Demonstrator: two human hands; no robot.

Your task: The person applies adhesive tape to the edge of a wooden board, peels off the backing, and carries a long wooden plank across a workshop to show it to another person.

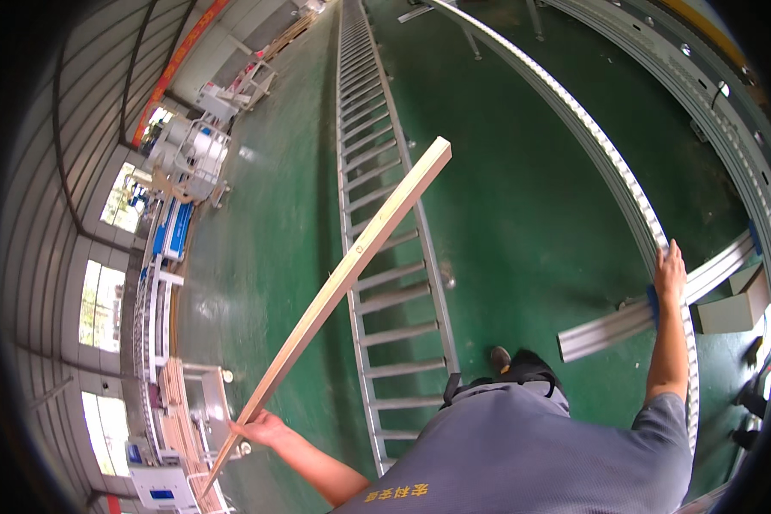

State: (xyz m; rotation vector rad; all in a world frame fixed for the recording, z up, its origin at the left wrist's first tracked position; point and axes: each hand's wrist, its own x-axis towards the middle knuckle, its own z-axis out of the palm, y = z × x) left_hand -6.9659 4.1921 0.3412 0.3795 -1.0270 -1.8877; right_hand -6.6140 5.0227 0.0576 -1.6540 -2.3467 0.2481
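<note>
Head view: left hand (pixel 261 426) gripping 1 long wooden slat (pixel 343 283) near its low end, likely light, stiff, tip-heavy, angling over green floor (pixel 522 197); right hand (pixel 670 272) flat, resting open on white rail (pixel 630 184).

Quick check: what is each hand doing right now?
Left hand: closed around a long wooden strip.
Right hand: resting on the curved metal rail; grip cannot be told.
</note>
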